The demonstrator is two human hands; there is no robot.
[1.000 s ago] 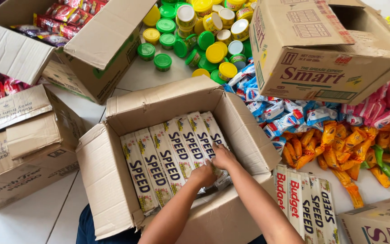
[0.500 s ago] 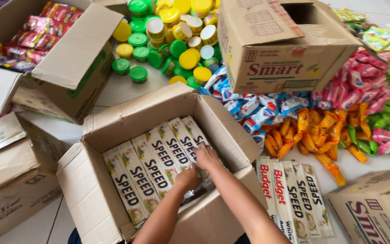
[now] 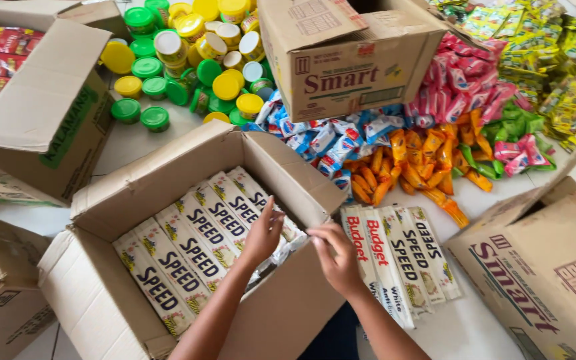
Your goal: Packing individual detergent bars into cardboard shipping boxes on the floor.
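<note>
**Hands at the right end of a packed carton row**

On the far left, an open cardboard box (image 3: 48, 127) holds red sachets, with green and yellow lidded jars (image 3: 188, 53) just beyond it.

In the middle, the open carton (image 3: 168, 180) holds a row of long white packets (image 3: 195, 247) lying flat, side by side. The left hand (image 3: 261, 233) is inside it at the right end of that row, fingers (image 3: 269, 212) straight and close together, palm pressed down on the last packets; it grips nothing that I can see. The likely trouble here: those end packets look crumpled beneath the palm, so a hard push could buckle them or ride one over its neighbour.

The right hand (image 3: 336, 257) hovers at the carton's right wall, fingers curled loosely inward; whether they pinch anything cannot be told. A careless sweep could snag the wall flap.

Right of it, loose white packets (image 3: 401, 260) lie on the floor, near but apart from that hand.
</note>
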